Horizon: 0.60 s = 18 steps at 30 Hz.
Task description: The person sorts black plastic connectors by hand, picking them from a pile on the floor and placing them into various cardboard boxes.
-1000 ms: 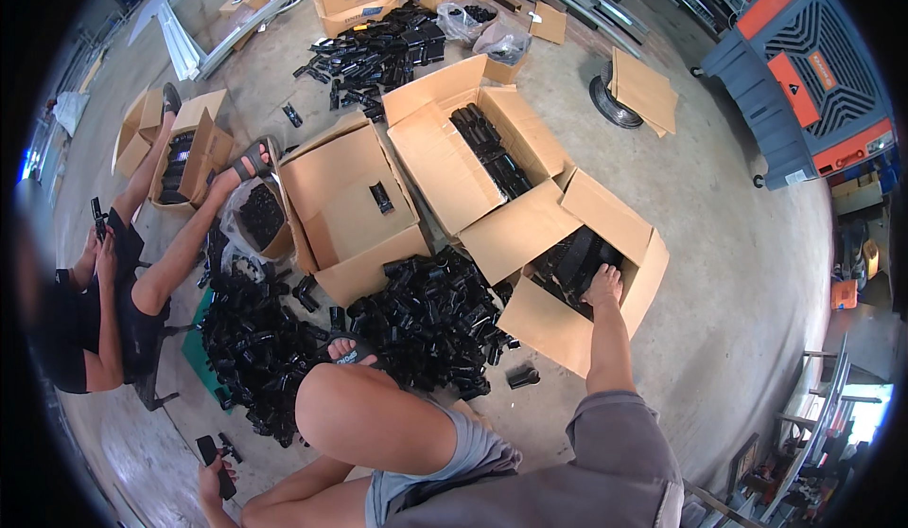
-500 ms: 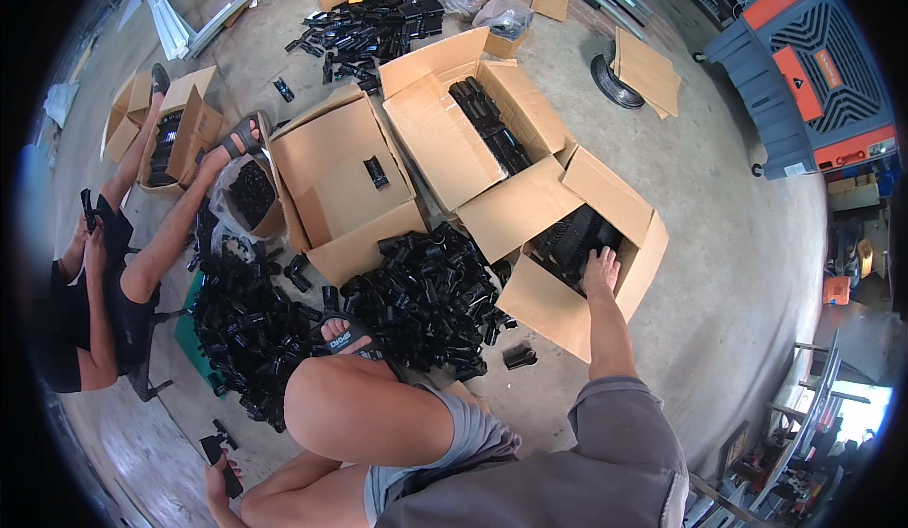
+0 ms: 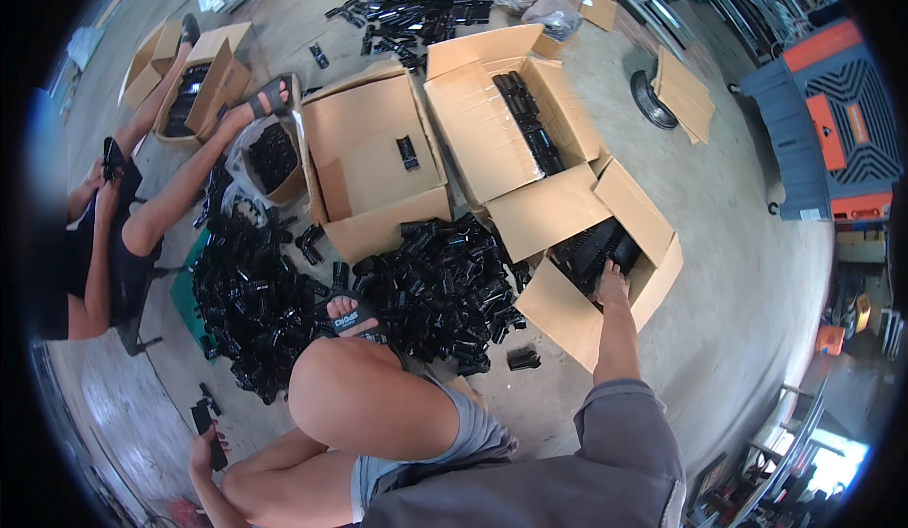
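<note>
You are holding your right hand inside the open cardboard box, black plastic parts lying right at its fingers — whether they are gripping one, I cannot tell. Your left hand is gripping a black rectangular object.

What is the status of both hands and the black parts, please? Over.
Right hand inside open carton, at black parts; grip unclear. Left hand holding black object. Carton flaps open, none covering right hand.
</note>
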Motion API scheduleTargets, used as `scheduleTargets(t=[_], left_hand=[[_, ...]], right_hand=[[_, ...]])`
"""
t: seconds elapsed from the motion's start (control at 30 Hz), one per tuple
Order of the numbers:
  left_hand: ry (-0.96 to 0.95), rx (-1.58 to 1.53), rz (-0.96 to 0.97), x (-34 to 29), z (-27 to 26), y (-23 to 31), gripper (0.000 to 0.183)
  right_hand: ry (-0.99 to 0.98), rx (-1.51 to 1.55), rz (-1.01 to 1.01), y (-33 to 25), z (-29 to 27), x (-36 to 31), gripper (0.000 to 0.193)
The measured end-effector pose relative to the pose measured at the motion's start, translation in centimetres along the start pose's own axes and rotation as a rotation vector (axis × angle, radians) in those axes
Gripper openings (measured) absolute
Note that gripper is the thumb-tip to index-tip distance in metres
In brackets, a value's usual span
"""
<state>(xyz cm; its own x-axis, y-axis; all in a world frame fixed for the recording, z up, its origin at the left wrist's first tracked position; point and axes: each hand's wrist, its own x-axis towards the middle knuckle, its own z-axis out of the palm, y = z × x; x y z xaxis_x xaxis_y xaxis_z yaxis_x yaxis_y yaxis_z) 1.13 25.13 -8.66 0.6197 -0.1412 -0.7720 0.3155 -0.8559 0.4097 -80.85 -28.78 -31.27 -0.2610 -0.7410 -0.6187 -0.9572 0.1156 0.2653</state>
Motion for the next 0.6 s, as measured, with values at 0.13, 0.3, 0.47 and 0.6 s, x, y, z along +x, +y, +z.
scheduleTargets(t=[0.13,0.3,0.47,0.6], left_hand=[[-0.044,-0.007,0.003,0.9,-0.4,-0.5,0.028],[-0.036,0.007,0.014,-0.2,0.4,0.6,0.024],[-0.020,0.010,0.005,-1.3,0.9,0.8,0.025],[-0.027,0.012,-0.022,-1.4,0.3,0.3,0.028]], right_hand=[[0.011,0.167,0.042,0.5,-1.1,-0.7,0.116],[-0.082,0.177,0.066,0.2,-2.7,-0.9,0.119],[-0.159,0.230,0.018,0.9,-2.6,-0.4,0.129],[-0.229,0.269,-0.004,1.6,-2.5,0.0,0.129]])
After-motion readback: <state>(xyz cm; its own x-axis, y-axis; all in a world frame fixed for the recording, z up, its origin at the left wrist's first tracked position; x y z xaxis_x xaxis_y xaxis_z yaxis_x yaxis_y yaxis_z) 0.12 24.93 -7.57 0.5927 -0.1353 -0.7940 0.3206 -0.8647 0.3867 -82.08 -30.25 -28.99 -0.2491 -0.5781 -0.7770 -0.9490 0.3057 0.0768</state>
